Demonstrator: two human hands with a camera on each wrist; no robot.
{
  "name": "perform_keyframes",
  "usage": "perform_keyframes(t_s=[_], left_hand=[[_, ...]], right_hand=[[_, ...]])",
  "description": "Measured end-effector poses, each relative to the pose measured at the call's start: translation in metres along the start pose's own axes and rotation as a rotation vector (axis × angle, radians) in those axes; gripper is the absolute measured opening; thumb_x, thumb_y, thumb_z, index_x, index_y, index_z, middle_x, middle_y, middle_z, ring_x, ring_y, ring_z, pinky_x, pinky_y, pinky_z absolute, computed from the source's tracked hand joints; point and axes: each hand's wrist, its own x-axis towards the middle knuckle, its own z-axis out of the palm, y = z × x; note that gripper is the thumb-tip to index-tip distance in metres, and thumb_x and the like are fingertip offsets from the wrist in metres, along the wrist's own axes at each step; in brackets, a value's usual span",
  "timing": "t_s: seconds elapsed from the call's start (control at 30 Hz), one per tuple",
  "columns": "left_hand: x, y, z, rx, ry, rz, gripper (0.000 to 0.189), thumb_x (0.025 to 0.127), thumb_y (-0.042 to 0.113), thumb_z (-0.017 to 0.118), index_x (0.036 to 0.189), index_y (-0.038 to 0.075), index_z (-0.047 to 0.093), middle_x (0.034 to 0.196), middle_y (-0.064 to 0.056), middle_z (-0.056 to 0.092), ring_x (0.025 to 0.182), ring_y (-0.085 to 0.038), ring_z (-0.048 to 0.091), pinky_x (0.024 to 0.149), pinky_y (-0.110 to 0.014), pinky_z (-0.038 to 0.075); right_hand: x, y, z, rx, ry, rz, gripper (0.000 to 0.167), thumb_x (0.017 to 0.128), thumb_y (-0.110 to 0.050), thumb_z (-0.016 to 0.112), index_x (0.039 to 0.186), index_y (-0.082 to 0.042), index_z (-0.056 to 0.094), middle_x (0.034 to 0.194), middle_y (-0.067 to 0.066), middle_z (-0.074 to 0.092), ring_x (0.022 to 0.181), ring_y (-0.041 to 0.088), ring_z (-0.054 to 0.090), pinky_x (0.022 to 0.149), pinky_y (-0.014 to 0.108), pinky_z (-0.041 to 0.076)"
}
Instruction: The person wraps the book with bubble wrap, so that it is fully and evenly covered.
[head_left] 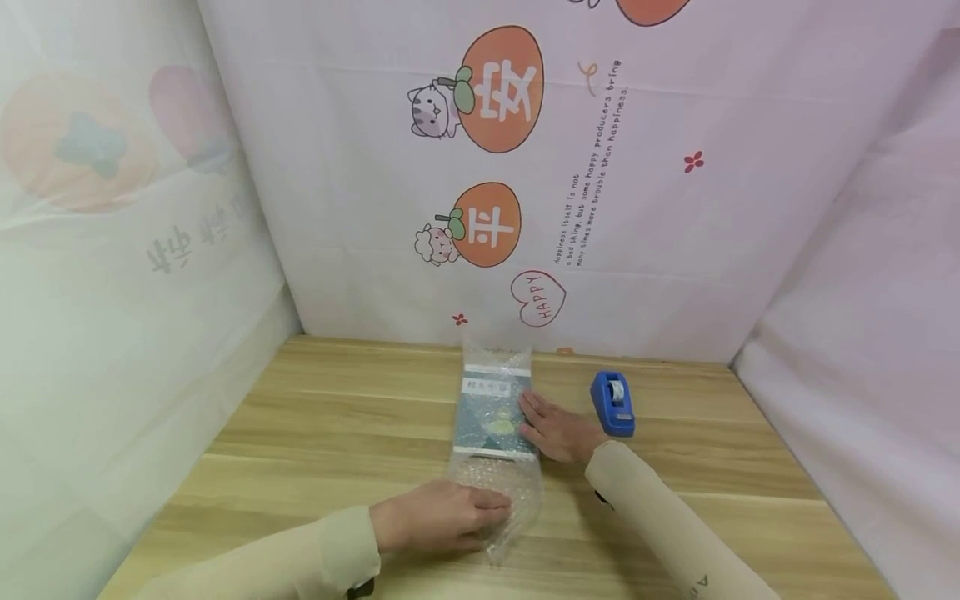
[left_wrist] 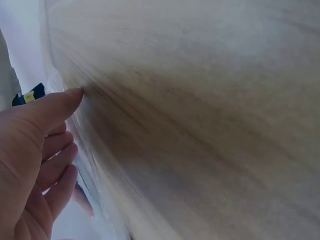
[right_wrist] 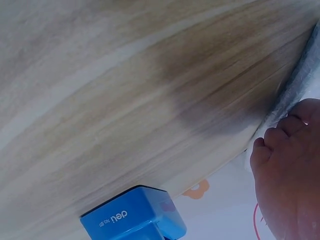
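Left grip (head_left: 442, 515) touches clear bubble wrap (head_left: 506, 475) at six o'clock; whether it pinches, I cannot tell. Right grip (head_left: 564, 432), fingers extended, rests at three o'clock on the wrapped blue-green rectangular package (head_left: 480, 421).

A pale wood-grain bench (head_left: 322, 433) runs up to a white printed back sheet (head_left: 322, 167), with plain creases across it. The print shows sideways: orange fruits (head_left: 502, 89) bearing white characters, a cartoon cat (head_left: 431, 112), a lamb (head_left: 433, 244), small English lettering (head_left: 588, 167) and a red heart (head_left: 538, 298) reading HAPPY. A left sheet (head_left: 187, 333) carries fainter prints; a right sheet (head_left: 840, 317) hangs rumpled and pinkish. The light is soft.
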Motion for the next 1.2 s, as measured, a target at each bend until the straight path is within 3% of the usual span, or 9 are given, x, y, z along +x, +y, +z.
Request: perform_keyframes(t_s=[0.17,0.3,0.43,0.57,0.7,0.83,0.97,1.2], left_hand=[[0.001,-0.004,0.002,-0.028,0.034,0.030,0.028,0.101,0.035,0.072,0.126,0.023,0.072,0.136,0.010,0.072,0.112,-0.001,0.073,0.091,-0.013,0.058],[-0.001,-0.007,0.006,-0.080,0.110,0.045,0.004,0.100,0.027,0.074,0.103,0.025,0.072,0.117,0.015,0.079,0.086,0.005,0.073,0.075,-0.007,0.056],[-0.003,-0.009,0.008,-0.137,0.192,0.031,0.015,0.099,0.020,0.075,0.086,0.024,0.066,0.095,0.018,0.079,0.066,0.007,0.059,0.063,-0.003,0.046],[-0.005,-0.010,0.005,-0.186,0.252,-0.003,0.014,0.099,0.022,0.075,0.087,0.024,0.070,0.094,0.018,0.081,0.073,0.010,0.067,0.068,-0.003,0.051],[-0.006,-0.013,-0.001,-0.221,0.284,-0.033,0.004,0.097,0.023,0.077,0.093,0.023,0.076,0.098,0.015,0.082,0.085,0.004,0.076,0.078,-0.006,0.056],[-0.005,-0.019,-0.010,-0.249,0.312,-0.054,0.003,0.097,0.017,0.077,0.095,0.018,0.079,0.096,0.011,0.082,0.083,0.001,0.076,0.078,-0.005,0.056],[-0.003,-0.026,-0.019,-0.296,0.352,-0.089,0.008,0.100,0.015,0.074,0.096,0.016,0.081,0.093,0.009,0.082,0.081,0.004,0.075,0.076,-0.004,0.055],[0.004,-0.044,-0.032,-0.298,0.431,-0.128,0.009,0.097,0.016,0.078,0.101,0.012,0.084,0.093,0.003,0.084,0.077,0.000,0.077,0.072,-0.005,0.055]], right_hand=[[-0.001,0.001,-0.004,0.044,-0.012,0.011,0.070,0.115,-0.049,0.026,0.170,-0.006,0.015,0.179,0.014,0.008,0.167,0.034,0.012,0.134,0.054,0.021],[0.000,0.003,-0.006,0.103,-0.027,0.023,0.070,0.115,-0.050,0.024,0.170,-0.009,0.014,0.180,0.011,0.005,0.167,0.033,0.009,0.135,0.054,0.018],[0.001,0.004,-0.010,0.176,-0.036,0.052,0.069,0.115,-0.052,0.022,0.170,-0.012,0.015,0.180,0.007,0.004,0.167,0.031,0.007,0.136,0.054,0.015],[0.002,0.004,-0.012,0.235,-0.036,0.067,0.072,0.113,-0.058,0.017,0.170,-0.014,0.016,0.180,0.005,0.005,0.167,0.029,0.008,0.135,0.055,0.015],[0.003,0.003,-0.013,0.305,-0.047,0.104,0.082,0.107,-0.072,0.012,0.171,-0.019,0.015,0.180,-0.001,0.006,0.167,0.030,0.008,0.135,0.057,0.014],[0.005,0.004,-0.014,0.351,-0.049,0.155,0.079,0.107,-0.072,0.013,0.171,-0.025,0.016,0.179,-0.006,0.010,0.167,0.033,0.010,0.135,0.060,0.012],[0.006,0.007,-0.014,0.380,-0.052,0.187,0.078,0.107,-0.073,0.014,0.170,-0.028,0.017,0.179,-0.001,0.015,0.166,0.038,0.013,0.133,0.064,0.013],[0.004,0.006,-0.020,0.453,-0.055,0.282,0.104,0.094,-0.091,0.016,0.168,-0.021,0.030,0.173,0.022,0.030,0.160,0.050,0.023,0.128,0.072,0.018]])
